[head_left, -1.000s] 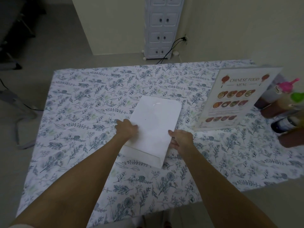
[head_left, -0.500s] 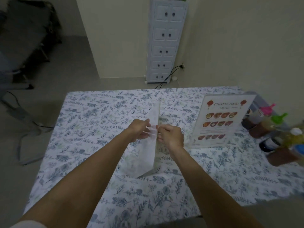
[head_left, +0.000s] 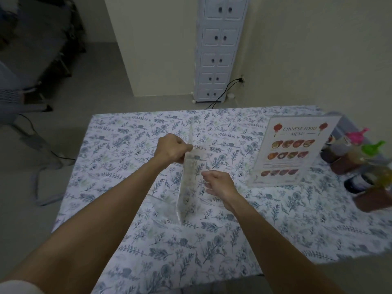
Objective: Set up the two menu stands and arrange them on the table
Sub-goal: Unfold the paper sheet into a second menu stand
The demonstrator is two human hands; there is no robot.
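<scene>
Clear stand (head_left: 189, 179) upright mid-table, seen edge-on | left hand (head_left: 171, 150) pinches its top edge; right hand (head_left: 219, 183) loosely curled beside it, contact unclear | likely light, stiff, slick acrylic (grip edges) | finished menu stand (head_left: 290, 151) stands right

The clear menu stand (head_left: 189, 177) is nearly see-through; its edges blur into the tablecloth (head_left: 131, 209), so its exact shape is unclear. At three o'clock, the bottles (head_left: 360, 164) smear with motion, labels unreadable. The left hand (head_left: 170, 150) hides its own fingertips. Small print on the standing menu (head_left: 290, 151) is illegible.
</scene>
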